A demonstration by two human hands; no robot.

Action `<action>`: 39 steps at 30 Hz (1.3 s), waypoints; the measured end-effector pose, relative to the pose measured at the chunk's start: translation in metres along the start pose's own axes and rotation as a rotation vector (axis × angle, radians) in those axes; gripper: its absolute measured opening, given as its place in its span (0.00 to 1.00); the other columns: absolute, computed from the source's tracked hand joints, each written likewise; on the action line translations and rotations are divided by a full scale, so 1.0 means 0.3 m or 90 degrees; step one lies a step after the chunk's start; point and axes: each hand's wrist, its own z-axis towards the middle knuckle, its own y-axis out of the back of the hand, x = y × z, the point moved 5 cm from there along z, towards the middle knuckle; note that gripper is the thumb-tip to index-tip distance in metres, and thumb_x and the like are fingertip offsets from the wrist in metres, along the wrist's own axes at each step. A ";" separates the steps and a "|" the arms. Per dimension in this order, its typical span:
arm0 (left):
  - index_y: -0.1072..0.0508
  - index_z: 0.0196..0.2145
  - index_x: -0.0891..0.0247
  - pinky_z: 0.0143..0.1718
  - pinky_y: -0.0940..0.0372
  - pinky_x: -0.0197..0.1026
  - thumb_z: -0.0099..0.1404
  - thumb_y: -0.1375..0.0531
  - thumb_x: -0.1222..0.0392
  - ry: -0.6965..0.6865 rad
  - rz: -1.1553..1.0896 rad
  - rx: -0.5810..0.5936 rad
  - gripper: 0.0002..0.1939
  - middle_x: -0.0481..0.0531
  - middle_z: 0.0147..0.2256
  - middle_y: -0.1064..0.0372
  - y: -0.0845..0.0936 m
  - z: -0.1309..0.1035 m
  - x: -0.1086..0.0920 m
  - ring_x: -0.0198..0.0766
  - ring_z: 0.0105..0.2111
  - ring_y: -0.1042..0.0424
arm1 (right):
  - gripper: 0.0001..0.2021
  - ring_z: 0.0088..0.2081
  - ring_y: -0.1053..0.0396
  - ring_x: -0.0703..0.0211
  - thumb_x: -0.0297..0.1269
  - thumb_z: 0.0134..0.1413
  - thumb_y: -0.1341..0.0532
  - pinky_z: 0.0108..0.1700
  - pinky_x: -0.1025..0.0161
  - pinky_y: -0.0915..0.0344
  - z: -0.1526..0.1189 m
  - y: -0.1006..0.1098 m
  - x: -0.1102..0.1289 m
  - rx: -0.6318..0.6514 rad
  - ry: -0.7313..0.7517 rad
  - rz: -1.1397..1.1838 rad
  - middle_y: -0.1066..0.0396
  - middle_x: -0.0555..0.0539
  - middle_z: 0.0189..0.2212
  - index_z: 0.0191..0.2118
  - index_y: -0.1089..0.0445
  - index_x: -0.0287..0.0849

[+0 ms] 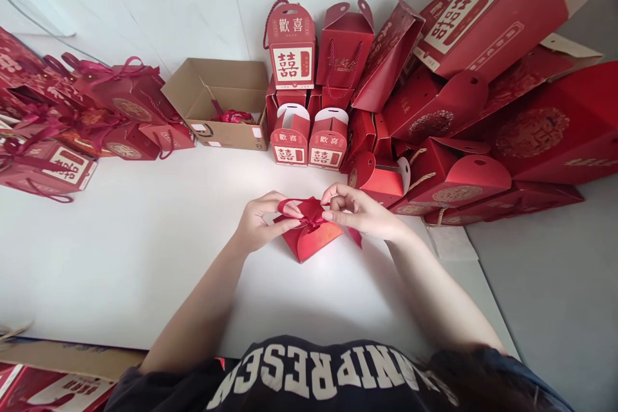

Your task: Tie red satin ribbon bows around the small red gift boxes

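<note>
A small red gift box (313, 243) sits on the white table, close in front of my body. Dark red ribbon (315, 214) crosses its top and is gathered there, with one tail (355, 237) hanging down on the right. My left hand (263, 222) pinches a loop of this ribbon between thumb and fingers at the box's left side. On the right side, my right hand (357, 211) has its thumb and fingertips closed together on the ribbon by the knot. The fingertips hide part of the knot.
An open cardboard box (226, 135) with red ribbon inside stands at the back. Finished-looking red boxes with bows (130, 93) are piled at the left. Red gift boxes (292, 45) are stacked behind my hands, and bigger ones (463, 174) crowd the right side.
</note>
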 end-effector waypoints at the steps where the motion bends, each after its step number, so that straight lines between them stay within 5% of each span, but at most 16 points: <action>1: 0.21 0.30 0.60 0.37 0.31 0.44 0.58 0.33 0.60 0.026 -0.021 -0.015 0.03 0.55 0.33 0.25 0.011 0.001 0.008 0.41 0.34 0.27 | 0.15 0.24 0.46 0.67 0.47 0.57 0.37 0.27 0.67 0.48 0.001 0.001 0.000 -0.004 0.001 0.001 0.43 0.57 0.22 0.42 0.37 0.43; 8: 0.30 0.26 0.64 0.25 0.38 0.36 0.58 0.33 0.55 0.266 -0.122 -0.082 0.12 0.49 0.25 0.31 0.024 -0.012 0.030 0.32 0.24 0.33 | 0.11 0.24 0.45 0.66 0.44 0.58 0.38 0.28 0.66 0.47 -0.007 0.007 0.022 -0.025 0.013 -0.057 0.42 0.57 0.22 0.41 0.35 0.43; 22: 0.42 0.19 0.62 0.17 0.56 0.34 0.57 0.40 0.63 0.335 0.028 -0.071 0.15 0.42 0.16 0.49 0.062 -0.028 0.039 0.27 0.16 0.50 | 0.03 0.26 0.40 0.65 0.35 0.59 0.42 0.28 0.67 0.40 -0.040 0.025 0.062 -0.017 0.021 -0.238 0.37 0.54 0.26 0.39 0.36 0.45; 29: 0.40 0.20 0.62 0.15 0.44 0.34 0.56 0.41 0.63 0.445 -0.132 -0.116 0.12 0.42 0.16 0.43 0.049 -0.037 0.092 0.28 0.13 0.41 | 0.08 0.24 0.37 0.63 0.41 0.60 0.41 0.27 0.66 0.42 -0.036 0.042 0.003 -0.011 -0.066 -0.209 0.36 0.56 0.22 0.41 0.38 0.45; 34: 0.39 0.20 0.63 0.15 0.42 0.33 0.56 0.41 0.65 0.441 -0.163 -0.195 0.11 0.41 0.16 0.42 0.034 -0.038 0.094 0.28 0.13 0.39 | 0.10 0.24 0.35 0.63 0.41 0.59 0.39 0.28 0.66 0.42 -0.017 0.017 -0.031 0.011 -0.071 -0.143 0.37 0.57 0.22 0.43 0.38 0.45; 39: 0.39 0.20 0.62 0.17 0.39 0.34 0.58 0.41 0.63 0.428 -0.159 -0.169 0.11 0.43 0.17 0.40 0.043 -0.033 0.088 0.30 0.15 0.36 | 0.11 0.26 0.35 0.63 0.42 0.59 0.39 0.29 0.66 0.42 -0.013 0.007 -0.032 0.048 -0.071 -0.103 0.37 0.56 0.22 0.44 0.37 0.45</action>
